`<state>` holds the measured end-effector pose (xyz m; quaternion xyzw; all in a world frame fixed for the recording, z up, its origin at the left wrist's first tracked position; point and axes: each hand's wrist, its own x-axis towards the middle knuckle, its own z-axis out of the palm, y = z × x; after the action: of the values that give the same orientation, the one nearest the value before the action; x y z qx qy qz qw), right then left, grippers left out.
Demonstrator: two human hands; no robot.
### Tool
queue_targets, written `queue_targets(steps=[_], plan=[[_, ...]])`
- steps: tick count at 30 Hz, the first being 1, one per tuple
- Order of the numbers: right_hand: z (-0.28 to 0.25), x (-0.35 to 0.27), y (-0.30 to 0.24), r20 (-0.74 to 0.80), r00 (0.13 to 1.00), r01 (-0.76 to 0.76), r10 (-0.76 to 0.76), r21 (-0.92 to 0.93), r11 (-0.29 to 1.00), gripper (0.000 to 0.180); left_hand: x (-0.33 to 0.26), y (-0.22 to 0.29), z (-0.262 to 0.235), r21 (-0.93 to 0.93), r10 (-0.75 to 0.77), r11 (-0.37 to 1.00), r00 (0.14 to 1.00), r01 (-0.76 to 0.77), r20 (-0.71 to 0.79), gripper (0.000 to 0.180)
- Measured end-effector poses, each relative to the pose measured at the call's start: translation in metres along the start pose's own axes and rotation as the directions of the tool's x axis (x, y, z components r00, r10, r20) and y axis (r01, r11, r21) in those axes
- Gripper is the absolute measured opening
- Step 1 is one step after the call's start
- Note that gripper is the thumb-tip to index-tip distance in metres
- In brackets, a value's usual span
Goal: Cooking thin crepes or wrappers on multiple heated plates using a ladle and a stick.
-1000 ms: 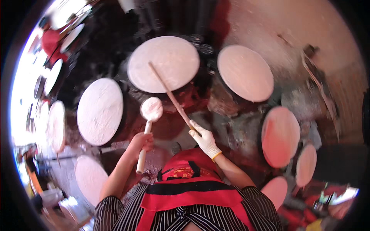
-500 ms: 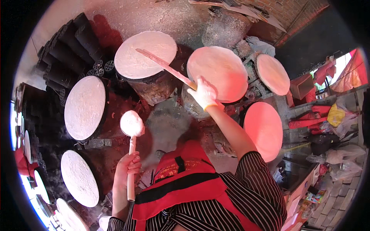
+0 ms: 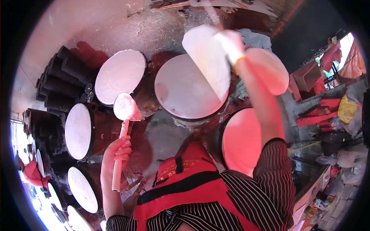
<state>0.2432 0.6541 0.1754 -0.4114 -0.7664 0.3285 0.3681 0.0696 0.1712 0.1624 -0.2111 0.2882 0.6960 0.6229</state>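
I see the round griddle (image 3: 181, 92) as the biggest thing here, lying just below my right hand (image 3: 230, 44) and mostly bare across its pale top. Its near rim sits close to my apron (image 3: 185, 181), with a patch of dusty ground open between them. Right of that hand's forearm lie two more round plates, one (image 3: 275, 73) partly hidden behind the arm and one reddish plate (image 3: 241, 140) under my elbow; the gaps between these rims are narrow.

A thin pale sheet (image 3: 210, 57) hangs from my right hand, lifted off the griddle, its lower edge dangling over the griddle's far right part. That gloved hand is closed over the sheet's top and a thin stick (image 3: 211, 11) that runs up out of it; I cannot tell how tightly.

Beyond my left hand (image 3: 117, 152), up and to the left, lies another white-coated plate (image 3: 119, 75), and left of the hand two more (image 3: 78, 131) (image 3: 82, 189), edge close to edge. A stack of dark perforated cylinders (image 3: 63, 77) closes off the far left.

My left hand is wrapped fully round the handle of a spreader (image 3: 124, 127), whose white-coated head stands above the fist, over the dark gap between plates.
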Motion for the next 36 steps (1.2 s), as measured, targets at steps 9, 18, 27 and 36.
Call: queue_targets(steps=[9, 18, 27, 36], plan=[[-0.266, 0.055, 0.144, -0.408, 0.871, -0.013, 0.272, 0.535, 0.845, 0.015, 0.057, 0.001, 0.104, 0.037, -0.131, 0.991, 0.978, 0.127, 0.163, 0.021], [-0.193, -0.062, 0.34, -0.73, 0.493, -0.469, 0.473, 0.235, 0.852, 0.051, 0.094, -0.017, 0.178, 0.241, -0.008, 0.97, 0.999, -0.002, 0.043, 0.022], [-0.176, -0.079, 0.353, -0.775, 0.312, -0.737, 0.55, 0.168, 0.655, 0.044, 0.103, -0.053, 0.217, 0.586, 0.123, 0.81, 0.986, -0.037, -0.108, 0.024], [-0.194, -0.105, 0.312, -0.727, 0.625, -0.471, 0.282, -0.064, 0.88, 0.041, 0.155, -0.065, 0.21, 0.859, -0.163, 0.503, 0.987, 0.092, -0.011, 0.021]])
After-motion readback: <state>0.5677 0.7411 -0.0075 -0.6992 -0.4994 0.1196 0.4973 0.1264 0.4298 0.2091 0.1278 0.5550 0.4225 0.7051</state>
